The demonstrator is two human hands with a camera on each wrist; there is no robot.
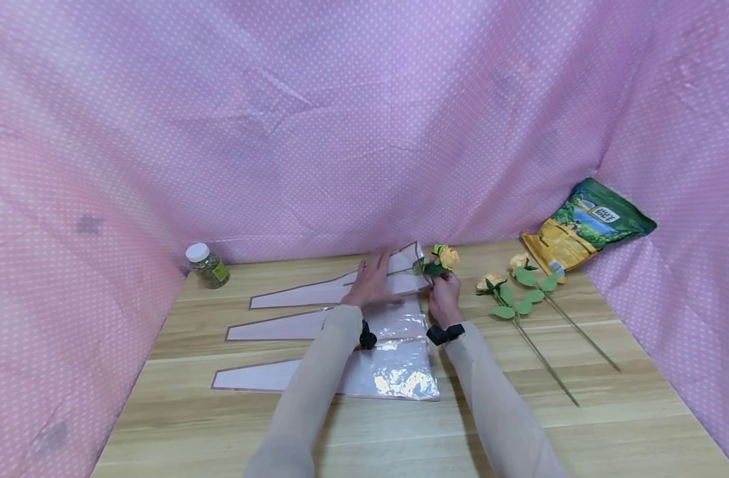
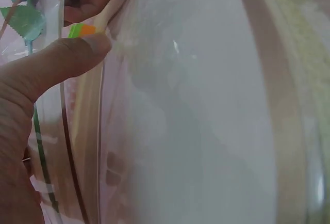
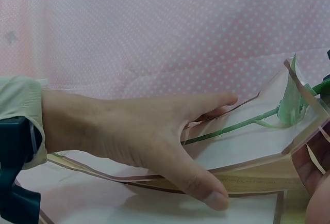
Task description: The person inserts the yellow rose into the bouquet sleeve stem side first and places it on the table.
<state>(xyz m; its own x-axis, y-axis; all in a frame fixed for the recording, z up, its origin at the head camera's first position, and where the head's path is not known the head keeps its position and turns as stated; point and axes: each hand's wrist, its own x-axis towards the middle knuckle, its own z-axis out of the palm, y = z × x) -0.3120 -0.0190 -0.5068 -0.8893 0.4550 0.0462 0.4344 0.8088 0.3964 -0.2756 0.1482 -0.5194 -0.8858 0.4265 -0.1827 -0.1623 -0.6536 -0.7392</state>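
A yellow artificial rose has its green stem lying inside a clear-and-white tapered flower sleeve, with the bloom beyond the wide mouth. My right hand holds the rose just under its bloom, right at that mouth. Across the sleeve rests my left hand, fingers spread toward the far edge. Its thumb lies straight along the near edge in the left wrist view. Two more flower sleeves, a middle one and a near one, lie flat below it, partly covered by my left arm.
Two more yellow roses, one nearer and one farther, lie on the wooden table to the right. A green-and-yellow bag leans at the back right corner. A white-capped jar stands back left. Pink dotted cloth encloses the table.
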